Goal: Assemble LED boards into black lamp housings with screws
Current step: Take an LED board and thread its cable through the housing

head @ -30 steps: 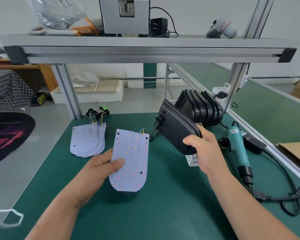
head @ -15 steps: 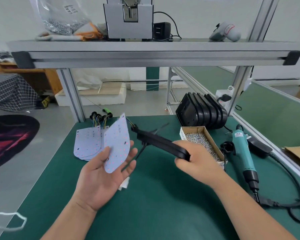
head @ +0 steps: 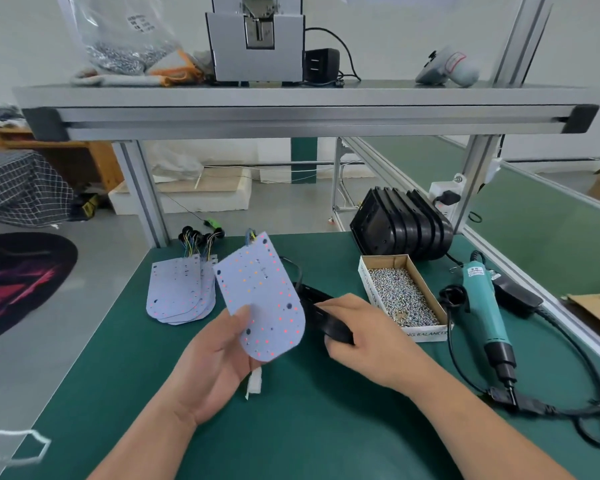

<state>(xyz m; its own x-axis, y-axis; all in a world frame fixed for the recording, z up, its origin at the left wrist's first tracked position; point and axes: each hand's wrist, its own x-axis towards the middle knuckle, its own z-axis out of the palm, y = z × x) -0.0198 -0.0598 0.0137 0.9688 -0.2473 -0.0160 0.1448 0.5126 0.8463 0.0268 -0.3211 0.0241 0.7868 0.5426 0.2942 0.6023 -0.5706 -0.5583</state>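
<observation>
Left hand (head: 219,365) is pinching the LED board (head: 262,292) near its rounded lower end, thumb on the face, board tilting up off the green mat (head: 291,427). Right hand (head: 371,344) is gripping the black housing (head: 323,315) just right of that board, partly hidden behind it. Screw box (head: 400,296) is sitting right of the right hand, screwdriver (head: 485,306) beyond it. Spare boards (head: 179,292) are lying left of the held board, spare housings (head: 402,226) standing behind the box.

The left hand (head: 219,365) is turned palm-up, its thumb pinching an LED board (head: 261,292) against the fingers behind it. The right hand (head: 368,341) lies palm-down, fingers curled round a black housing (head: 321,315). Both bare forearms reach in from below.
</observation>
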